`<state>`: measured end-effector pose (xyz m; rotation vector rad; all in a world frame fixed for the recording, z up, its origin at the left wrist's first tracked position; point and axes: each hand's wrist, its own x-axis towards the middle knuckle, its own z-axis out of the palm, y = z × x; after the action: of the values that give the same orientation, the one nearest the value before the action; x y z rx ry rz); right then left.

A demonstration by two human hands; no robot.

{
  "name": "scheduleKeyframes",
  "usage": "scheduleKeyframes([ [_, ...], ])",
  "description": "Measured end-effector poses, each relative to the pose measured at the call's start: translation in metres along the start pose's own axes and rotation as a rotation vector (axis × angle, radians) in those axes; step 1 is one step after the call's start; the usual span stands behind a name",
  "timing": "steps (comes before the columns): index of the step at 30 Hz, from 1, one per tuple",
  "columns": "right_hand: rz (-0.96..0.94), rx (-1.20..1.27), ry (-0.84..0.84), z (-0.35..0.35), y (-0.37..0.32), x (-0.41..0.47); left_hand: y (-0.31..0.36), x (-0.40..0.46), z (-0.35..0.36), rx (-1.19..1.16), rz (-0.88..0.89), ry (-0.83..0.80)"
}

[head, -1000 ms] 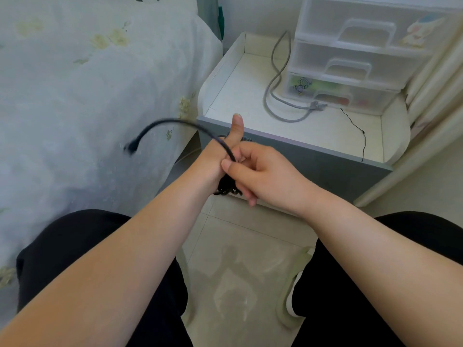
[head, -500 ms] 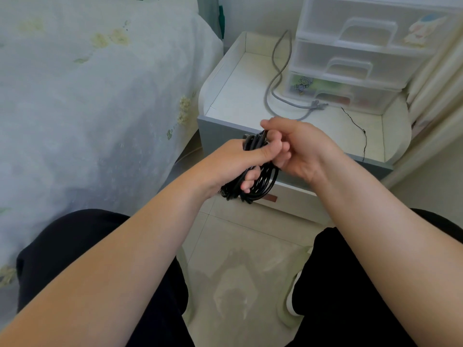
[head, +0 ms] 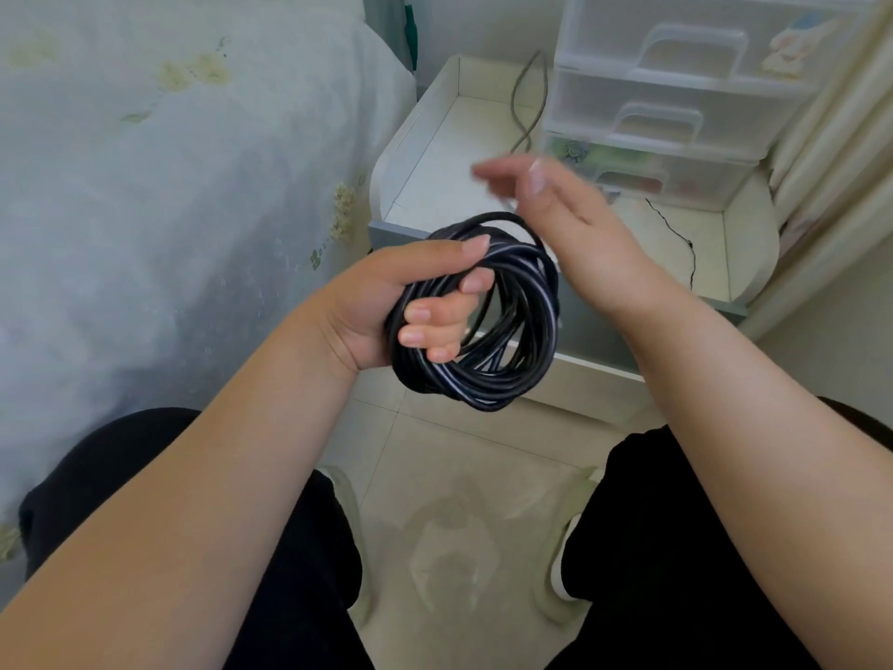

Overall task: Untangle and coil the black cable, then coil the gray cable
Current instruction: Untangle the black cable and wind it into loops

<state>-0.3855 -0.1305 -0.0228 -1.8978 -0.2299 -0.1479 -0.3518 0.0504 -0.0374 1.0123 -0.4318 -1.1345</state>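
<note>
A clear plastic drawer unit [head: 676, 89] stands on a white bedside table [head: 435, 152] beside a bed [head: 169, 186].

Soft, even daylight; no hard shadows. Motion blur smears the raised right hand [head: 560, 210]. White glare streaks the glossy coiled black cable [head: 512, 331]. Wide-angle bending at edges.

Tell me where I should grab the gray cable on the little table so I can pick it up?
Probably pinch the gray cable from above, at the bare stretch on the nightstand left of the plastic drawers. That part lies flat and open; its near end is hidden behind the right hand.
</note>
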Motion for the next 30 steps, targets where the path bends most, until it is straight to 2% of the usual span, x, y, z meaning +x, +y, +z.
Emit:
scheduleKeyframes([
  [2, 0.088, 0.100, -0.222, 0.002, 0.000, -0.003, 0.000, 0.002, 0.000, -0.010, 0.011, -0.036],
  [3, 0.113, 0.133, -0.272, 0.003, 0.001, -0.004, 0.001, 0.003, -0.001, -0.017, 0.020, -0.023],
  [7, 0.187, 0.260, -0.258, 0.007, 0.005, -0.003, 0.002, 0.006, -0.004, -0.056, 0.058, 0.069],
  [12, 0.291, 0.422, -0.355, 0.007, 0.015, 0.000, 0.004, 0.009, -0.008, -0.150, 0.080, -0.046],
  [16, 0.380, 0.507, -0.373, 0.001, 0.018, 0.001, 0.002, 0.013, -0.010, -0.167, 0.086, -0.038],
  [20, 0.450, 0.320, -0.164, 0.000, 0.017, 0.000, -0.001, 0.021, -0.006, -0.078, 0.096, 0.106],
  [26, 0.404, 0.078, 0.114, 0.002, 0.031, 0.005, -0.005, 0.040, 0.003, 0.314, 0.138, 0.440],
  [30, 0.402, 0.005, 0.212, 0.005, 0.044, 0.011, -0.008, 0.053, -0.001, 0.550, 0.168, 0.682],
])
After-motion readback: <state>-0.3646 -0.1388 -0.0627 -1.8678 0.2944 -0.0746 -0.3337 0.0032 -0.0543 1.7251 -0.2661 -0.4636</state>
